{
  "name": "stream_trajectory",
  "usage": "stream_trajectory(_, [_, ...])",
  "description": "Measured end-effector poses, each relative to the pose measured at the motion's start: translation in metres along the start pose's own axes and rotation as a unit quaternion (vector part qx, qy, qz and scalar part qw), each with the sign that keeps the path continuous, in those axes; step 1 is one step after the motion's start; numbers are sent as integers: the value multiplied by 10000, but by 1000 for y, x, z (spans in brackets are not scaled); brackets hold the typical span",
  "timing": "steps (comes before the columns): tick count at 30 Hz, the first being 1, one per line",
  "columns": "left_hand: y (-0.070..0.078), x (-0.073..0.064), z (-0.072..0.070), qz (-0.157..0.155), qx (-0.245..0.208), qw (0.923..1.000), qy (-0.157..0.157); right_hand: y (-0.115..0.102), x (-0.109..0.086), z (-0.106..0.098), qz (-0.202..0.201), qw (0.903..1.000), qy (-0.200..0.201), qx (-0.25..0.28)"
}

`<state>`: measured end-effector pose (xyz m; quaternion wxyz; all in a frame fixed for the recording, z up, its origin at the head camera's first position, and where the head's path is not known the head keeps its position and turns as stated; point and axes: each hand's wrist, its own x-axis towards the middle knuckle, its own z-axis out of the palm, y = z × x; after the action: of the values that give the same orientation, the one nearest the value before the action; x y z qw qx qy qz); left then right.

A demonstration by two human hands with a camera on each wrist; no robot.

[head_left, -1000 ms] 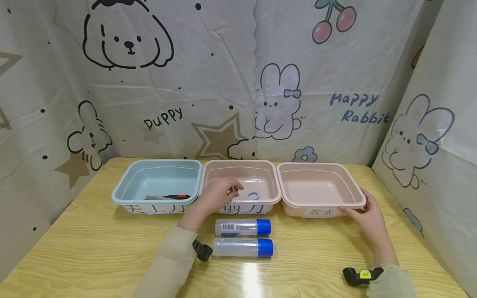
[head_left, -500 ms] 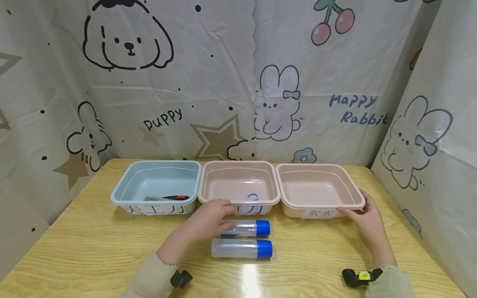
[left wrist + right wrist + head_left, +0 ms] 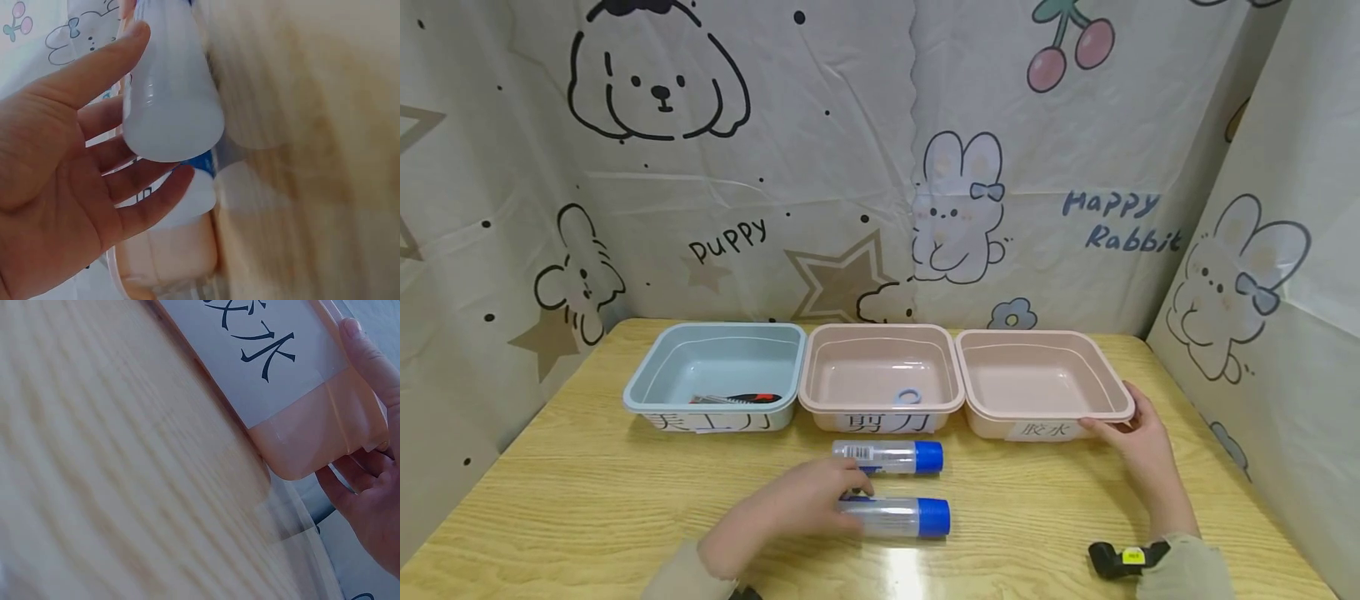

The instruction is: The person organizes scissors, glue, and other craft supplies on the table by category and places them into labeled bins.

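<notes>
My left hand [image 3: 793, 504] grips the bottom end of the nearer clear glue bottle [image 3: 891, 517], whose blue cap points right. In the left wrist view the thumb lies along one side of this bottle [image 3: 172, 106], with fingers round the other side. Just behind it lies a second clear glue bottle [image 3: 891, 457], parallel and also blue-capped. My right hand [image 3: 1144, 450] holds the front right corner of the right pink bin [image 3: 1045, 415]. Its thumb rests on the rim, and in the right wrist view the other fingers sit behind the bin's wall [image 3: 306, 434].
A blue bin [image 3: 711, 407] at left contains a utility knife [image 3: 745, 399]. The middle pink bin [image 3: 880, 408] has a light-blue ring-shaped handle [image 3: 907, 396] in it. White paper labels front all three bins, which stand side by side before a patterned cloth [image 3: 850, 167].
My left hand has come back from over the middle bin, past the farther bottle, to the nearer one. That bottle has shifted slightly toward me. The right hand stays on its bin.
</notes>
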<state>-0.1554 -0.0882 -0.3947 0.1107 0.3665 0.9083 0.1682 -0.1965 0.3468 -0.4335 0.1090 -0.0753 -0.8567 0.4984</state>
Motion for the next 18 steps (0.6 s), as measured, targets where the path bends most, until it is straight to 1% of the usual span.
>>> stream_trajectory(1, [1,-1,1,-54,-92,9999,-68,0,0,0,-11,10000,-11,15])
stream_trajectory(3, [2,-3,4,-44,-222,9997,-125,0,0,0,-25,10000,-7,43])
stream_trajectory(6, [3,-3,8,28,-327,9994,-107,0,1,0,-43,10000,-1,55])
stream_trajectory(8, [4,-3,9,97,-302,9995,-39,-1,0,-1,-46,10000,2,36])
stream_trajectory(11, [5,0,10,122,-243,9996,65,-2,0,-1,-73,10000,-12,34])
stream_trajectory(18, [12,11,6,258,-40,9989,388,-2,-1,-2,-79,10000,-19,45])
